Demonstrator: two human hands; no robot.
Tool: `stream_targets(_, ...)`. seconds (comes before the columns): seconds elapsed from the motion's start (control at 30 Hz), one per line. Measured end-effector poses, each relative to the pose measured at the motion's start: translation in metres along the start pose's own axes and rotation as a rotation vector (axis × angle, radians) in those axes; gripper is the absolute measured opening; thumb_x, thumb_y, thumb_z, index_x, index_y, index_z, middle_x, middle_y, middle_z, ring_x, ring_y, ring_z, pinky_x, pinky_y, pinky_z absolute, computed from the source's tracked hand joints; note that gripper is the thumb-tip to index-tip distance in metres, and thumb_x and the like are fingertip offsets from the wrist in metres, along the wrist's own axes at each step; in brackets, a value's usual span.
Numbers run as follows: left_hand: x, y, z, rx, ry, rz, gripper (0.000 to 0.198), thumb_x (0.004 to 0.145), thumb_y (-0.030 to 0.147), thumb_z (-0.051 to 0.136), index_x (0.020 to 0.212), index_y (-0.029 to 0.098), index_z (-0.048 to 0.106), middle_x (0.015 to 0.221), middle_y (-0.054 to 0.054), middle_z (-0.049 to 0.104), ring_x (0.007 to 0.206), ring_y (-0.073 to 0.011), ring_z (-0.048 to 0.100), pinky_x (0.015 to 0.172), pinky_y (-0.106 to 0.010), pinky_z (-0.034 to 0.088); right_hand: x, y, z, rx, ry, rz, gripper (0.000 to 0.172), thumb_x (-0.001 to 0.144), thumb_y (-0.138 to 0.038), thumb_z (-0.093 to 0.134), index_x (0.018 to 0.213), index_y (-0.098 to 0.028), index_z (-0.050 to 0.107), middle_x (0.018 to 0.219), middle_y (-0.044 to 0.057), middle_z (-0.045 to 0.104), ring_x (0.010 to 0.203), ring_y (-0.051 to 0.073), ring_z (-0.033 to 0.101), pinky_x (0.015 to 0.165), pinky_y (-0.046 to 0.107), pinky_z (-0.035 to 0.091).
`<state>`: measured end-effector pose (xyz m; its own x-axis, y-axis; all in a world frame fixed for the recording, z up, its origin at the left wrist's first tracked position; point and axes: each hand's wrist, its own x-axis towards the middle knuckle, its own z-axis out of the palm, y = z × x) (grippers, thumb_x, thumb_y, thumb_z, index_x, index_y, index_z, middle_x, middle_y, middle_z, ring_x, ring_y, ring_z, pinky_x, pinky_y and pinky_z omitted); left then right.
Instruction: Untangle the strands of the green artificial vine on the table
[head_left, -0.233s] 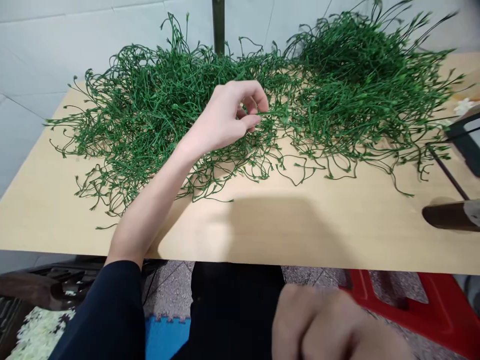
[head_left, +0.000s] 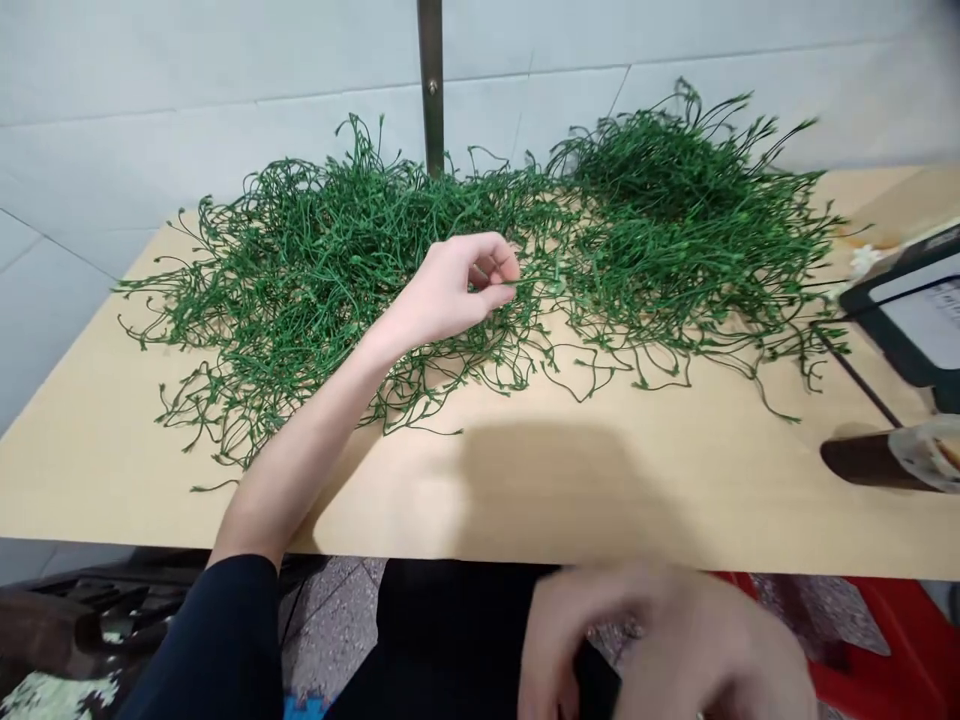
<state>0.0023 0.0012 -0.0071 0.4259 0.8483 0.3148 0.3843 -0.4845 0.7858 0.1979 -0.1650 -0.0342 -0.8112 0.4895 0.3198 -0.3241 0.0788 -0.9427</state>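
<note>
Far left: bare strip of pale wood bench (head_left: 67, 450), grey tiled wall (head_left: 150, 60) behind. Dark sleeve (head_left: 217, 640) comes up from lower left, and the bare forearm crosses the bench's near edge and lies over the front fringe of the left heap of green stems (head_left: 300, 260). That heap is a loose tangle spread flat on the bench, reaching to the back edge. Left hand (head_left: 450, 290) sits over the heap's right part with its fingers (head_left: 491, 262) curled in, thumb and forefinger pinched narrow on one stem (head_left: 536, 284). The stem runs right from the fingertips into the tangle between the two heaps. Metal post (head_left: 430, 80) stands upright behind, just left of centre. Right heap of green stems (head_left: 690, 220) is bushier and touches the left heap. Front middle of the bench is in shadow. Right hand (head_left: 675, 650) is low, below the bench's near edge, and blurred, so I cannot tell how its fingers are set. Red stool (head_left: 900, 640) is on the floor beside it. Far right on the bench: black-framed tablet (head_left: 907, 310), and nearer, a dark brown cylinder (head_left: 862, 460) lying on its side
</note>
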Motion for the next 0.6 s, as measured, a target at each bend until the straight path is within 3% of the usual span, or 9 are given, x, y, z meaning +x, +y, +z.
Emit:
stream_targets(0.1, -0.001, -0.001, 0.001, -0.015, -0.014, -0.029, 0.007, 0.074, 0.012, 0.064, 0.075, 0.014, 0.057, 0.073, 0.0, 0.059, 0.068, -0.0096, 0.056, 0.069, -0.026, 0.046, 0.011, 0.0, -0.034, -0.128, 0.13, 0.04, 0.029, 0.066, -0.037, 0.084, 0.076, -0.017, 0.068, 0.078, 0.006, 0.072, 0.071, 0.016, 0.068, 0.068, 0.025, 0.056)
stream_targets(0.2, -0.004, -0.002, 0.005, -0.093, -0.05, -0.059, 0.01, 0.074, 0.016, 0.066, 0.076, 0.014, 0.056, 0.073, 0.001, 0.058, 0.067, -0.0088, 0.054, 0.067, -0.024, 0.045, 0.031, 0.012, -0.075, -0.332, 0.472, 0.322, 0.021, 0.079, -0.036, 0.073, 0.074, -0.016, 0.067, 0.07, 0.005, 0.068, 0.063, 0.014, 0.065, 0.058, 0.025, 0.054)
stream_targets(0.3, -0.011, -0.006, 0.012, -0.231, -0.053, -0.142, 0.013, 0.074, 0.019, 0.067, 0.077, 0.015, 0.055, 0.068, 0.003, 0.054, 0.061, -0.0072, 0.05, 0.061, -0.022, 0.042, 0.054, 0.027, -0.106, -0.346, 0.707, 0.363, 0.031, 0.071, -0.042, 0.077, 0.079, -0.015, 0.065, 0.068, 0.004, 0.066, 0.055, 0.013, 0.061, 0.051, 0.026, 0.053)
stream_targets(0.4, -0.021, -0.015, 0.024, -0.365, 0.041, -0.268, 0.019, 0.073, 0.024, 0.07, 0.079, 0.016, 0.055, 0.068, 0.003, 0.057, 0.06, -0.0073, 0.051, 0.057, -0.02, 0.04, 0.07, 0.04, -0.119, -0.33, 0.762, 0.329, 0.046, 0.056, -0.039, 0.086, 0.089, -0.014, 0.065, 0.077, 0.006, 0.069, 0.062, 0.016, 0.064, 0.051, 0.027, 0.054)
stream_targets(0.6, -0.043, -0.035, 0.044, -0.494, 0.202, -0.345, 0.027, 0.069, 0.03, 0.076, 0.08, 0.016, 0.056, 0.07, 0.002, 0.059, 0.063, -0.0085, 0.056, 0.06, -0.021, 0.042, 0.081, 0.066, -0.119, -0.323, 0.78, 0.248, 0.037, 0.07, -0.048, 0.075, 0.082, -0.014, 0.069, 0.072, 0.006, 0.069, 0.058, 0.015, 0.062, 0.054, 0.027, 0.053)
